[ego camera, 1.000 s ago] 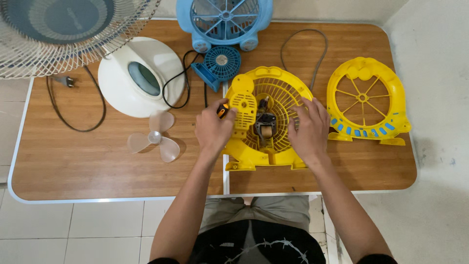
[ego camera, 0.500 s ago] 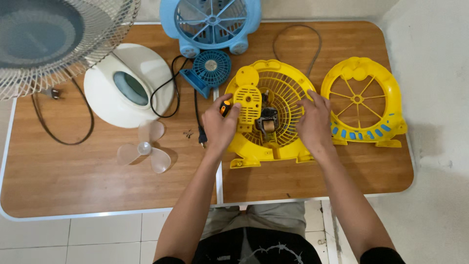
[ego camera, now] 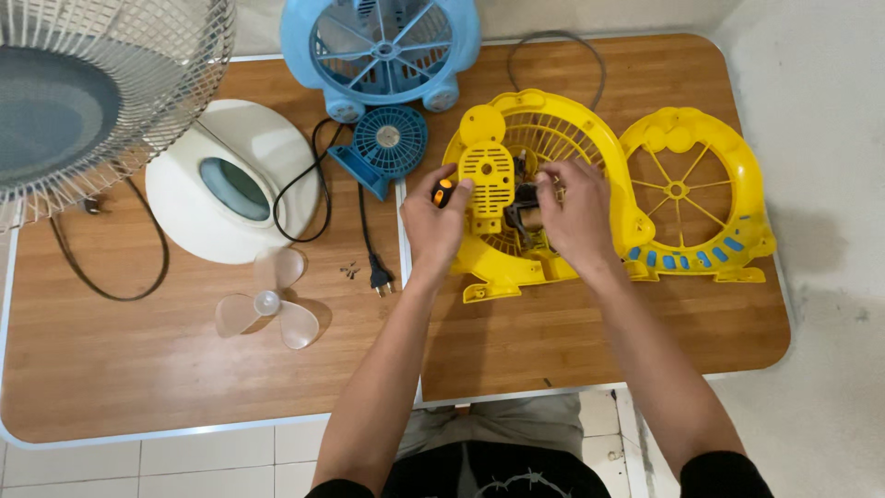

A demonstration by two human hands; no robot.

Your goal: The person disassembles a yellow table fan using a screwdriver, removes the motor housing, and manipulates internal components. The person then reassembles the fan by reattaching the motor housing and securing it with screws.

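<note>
A yellow fan housing (ego camera: 590,138) lies flat on the wooden table (ego camera: 138,369), its motor (ego camera: 524,221) exposed at the centre. My left hand (ego camera: 431,221) grips a screwdriver with an orange-and-black handle (ego camera: 444,192) beside a yellow vented cover piece (ego camera: 486,175) on the housing. My right hand (ego camera: 576,217) rests on the motor area, fingers curled over it; what they pinch is hidden. A yellow front grille (ego camera: 687,198) lies to the right of the housing.
A blue fan (ego camera: 383,46) and a small blue round fan part (ego camera: 387,143) sit at the back. A white fan base (ego camera: 230,184), a clear propeller blade (ego camera: 267,304), small screws (ego camera: 350,270), a black plug (ego camera: 380,275) and a large wire fan guard (ego camera: 83,92) lie left.
My right hand has moved from the housing's right rim to the motor at its centre. My left hand stays by the yellow cover with the screwdriver. The camera view has shifted slightly.
</note>
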